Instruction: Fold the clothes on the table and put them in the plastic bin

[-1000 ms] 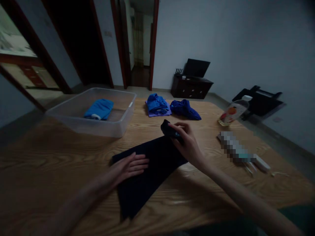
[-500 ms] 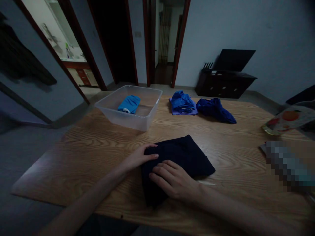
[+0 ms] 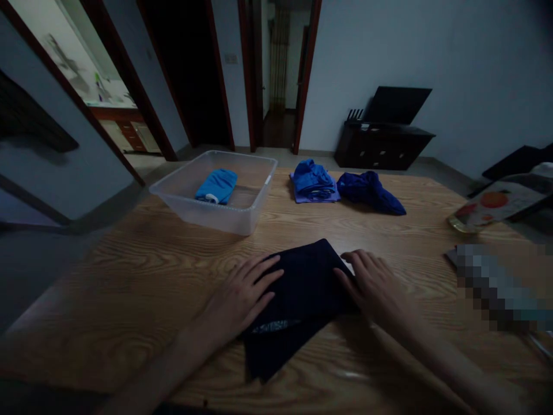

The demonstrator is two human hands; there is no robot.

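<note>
A dark navy folded garment [image 3: 309,276] lies on the wooden table in front of me. Its lower flap sticks out toward me, and a strip of patterned lining shows between the layers. My left hand [image 3: 242,294] rests flat on the garment's left side, fingers spread. At the right edge is my right hand [image 3: 374,282], its thumb touching the cloth and its fingers apart from the thumb, just beyond the edge. The exact kind of garment cannot be made out.
Beyond the garment stands a clear plastic bin [image 3: 207,216] holding a folded blue cloth [image 3: 218,185]. Farther back are a folded blue and purple stack [image 3: 315,181] and a crumpled dark blue cloth [image 3: 371,193]. A printed plastic bag [image 3: 488,204] and a blurred-out item [image 3: 496,288] lie to the right.
My right hand has moved from the garment's near middle to its right edge. My left hand has spread flatter on the left side. The garment's near part has shifted, exposing the patterned strip.
</note>
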